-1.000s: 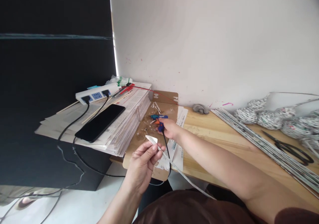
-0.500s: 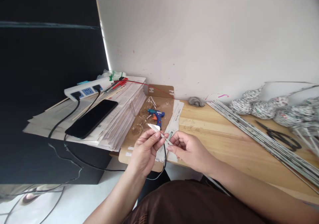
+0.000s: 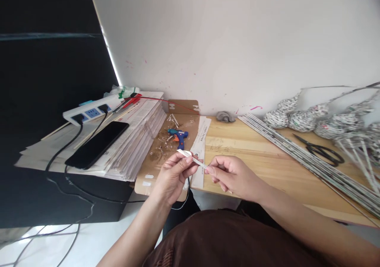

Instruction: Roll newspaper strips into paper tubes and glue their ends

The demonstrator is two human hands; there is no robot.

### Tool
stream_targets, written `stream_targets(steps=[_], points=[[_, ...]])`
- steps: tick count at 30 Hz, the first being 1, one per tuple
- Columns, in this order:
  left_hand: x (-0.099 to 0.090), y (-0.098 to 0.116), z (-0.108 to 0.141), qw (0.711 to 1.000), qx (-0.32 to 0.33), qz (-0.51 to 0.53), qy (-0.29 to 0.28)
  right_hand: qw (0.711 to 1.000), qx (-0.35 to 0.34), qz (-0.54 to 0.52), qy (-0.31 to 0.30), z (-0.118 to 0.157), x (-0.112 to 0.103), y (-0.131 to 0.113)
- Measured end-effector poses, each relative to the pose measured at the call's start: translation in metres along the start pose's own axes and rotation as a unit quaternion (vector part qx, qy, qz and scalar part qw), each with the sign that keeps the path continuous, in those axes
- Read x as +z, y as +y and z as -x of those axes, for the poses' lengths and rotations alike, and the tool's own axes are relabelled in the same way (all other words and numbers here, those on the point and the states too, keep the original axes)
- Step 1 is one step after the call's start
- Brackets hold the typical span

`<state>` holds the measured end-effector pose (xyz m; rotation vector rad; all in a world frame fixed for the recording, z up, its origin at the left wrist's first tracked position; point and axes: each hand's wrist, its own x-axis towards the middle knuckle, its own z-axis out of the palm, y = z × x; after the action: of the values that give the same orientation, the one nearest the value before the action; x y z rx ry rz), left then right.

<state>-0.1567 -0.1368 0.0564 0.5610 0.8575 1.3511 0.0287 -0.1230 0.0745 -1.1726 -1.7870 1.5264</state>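
Observation:
Between my two hands stretches a thin rolled paper strip (image 3: 199,163), its wider white end unrolled at the left. My left hand (image 3: 175,177) pinches it near that flared end, thumb on top. At the other end, the fingers of my right hand (image 3: 233,177) are closed on the narrow part. Beyond the hands, a blue glue gun (image 3: 179,136) lies on a brown cardboard sheet (image 3: 142,184) among white scraps. Printed paper sheets (image 3: 203,130) lie beside the cardboard, partly behind the hands.
On the left, a tall paper stack (image 3: 139,156) carries a black phone (image 3: 97,144) and a white power strip (image 3: 89,110). To the right are long paper sticks (image 3: 285,148), black scissors (image 3: 322,150) and several woven paper gourds (image 3: 301,121). A grey lump (image 3: 225,116) sits by the wall.
My right hand has moved right, away from my left hand, and more of the paper strip shows between them. The view has turned slightly to the right.

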Motion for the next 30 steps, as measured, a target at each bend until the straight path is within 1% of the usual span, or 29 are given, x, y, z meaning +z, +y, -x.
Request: stream_targets(steps=[2, 5, 8, 10, 12, 14, 16, 17, 19, 20, 21, 23, 25, 27, 29, 30], points=[[0.000, -0.001, 0.000, 1.000, -0.004, -0.016, -0.014, 0.996, 0.045, -0.062, -0.043, 0.000, -0.005, 0.003], [-0.001, -0.002, -0.001, 0.999, -0.010, -0.033, -0.036, 0.985, 0.084, -0.129, -0.082, 0.001, -0.011, 0.006], [-0.002, -0.002, -0.002, 0.997, -0.015, -0.045, -0.053, 0.964, 0.122, -0.198, -0.128, 0.002, -0.015, 0.008], [-0.002, -0.002, -0.002, 0.996, -0.016, -0.057, -0.063, 0.951, 0.142, -0.227, -0.154, 0.002, -0.017, 0.010], [-0.003, -0.003, -0.003, 0.996, -0.013, -0.062, -0.066, 0.953, 0.140, -0.216, -0.160, 0.003, -0.017, 0.012], [-0.003, -0.004, -0.004, 0.996, -0.011, -0.063, -0.061, 0.973, 0.112, -0.154, -0.133, 0.004, -0.014, 0.012], [-0.002, -0.005, -0.005, 0.997, -0.010, -0.063, -0.053, 0.994, 0.055, -0.058, -0.068, 0.007, -0.010, 0.011], [-0.002, -0.006, -0.006, 0.997, -0.009, -0.064, -0.049, 0.999, 0.021, -0.009, -0.032, 0.009, -0.009, 0.010], [-0.001, -0.007, -0.007, 0.997, -0.004, -0.067, -0.048, 0.997, -0.036, 0.070, 0.024, 0.012, -0.006, 0.007], [-0.001, -0.007, -0.008, 0.996, -0.002, -0.069, -0.049, 0.993, -0.055, 0.099, 0.040, 0.013, -0.006, 0.006], [-0.001, -0.007, -0.008, 0.996, -0.002, -0.072, -0.052, 0.990, -0.064, 0.119, 0.048, 0.014, -0.006, 0.005], [-0.001, -0.008, -0.010, 0.995, -0.008, -0.077, -0.056, 0.989, -0.060, 0.127, 0.047, 0.015, -0.007, 0.006], [-0.002, -0.010, -0.012, 0.996, -0.012, -0.073, -0.057, 0.995, -0.029, 0.088, 0.023, 0.013, -0.010, 0.008], [-0.003, -0.011, -0.013, 0.996, -0.014, -0.060, -0.059, 1.000, 0.017, 0.014, -0.021, 0.009, -0.013, 0.012], [-0.003, -0.013, -0.014, 0.996, -0.021, -0.050, -0.066, 0.993, 0.060, -0.074, -0.076, 0.005, -0.017, 0.016], [-0.003, -0.013, -0.014, 0.996, -0.026, -0.047, -0.070, 0.984, 0.078, -0.119, -0.105, 0.003, -0.019, 0.018]])
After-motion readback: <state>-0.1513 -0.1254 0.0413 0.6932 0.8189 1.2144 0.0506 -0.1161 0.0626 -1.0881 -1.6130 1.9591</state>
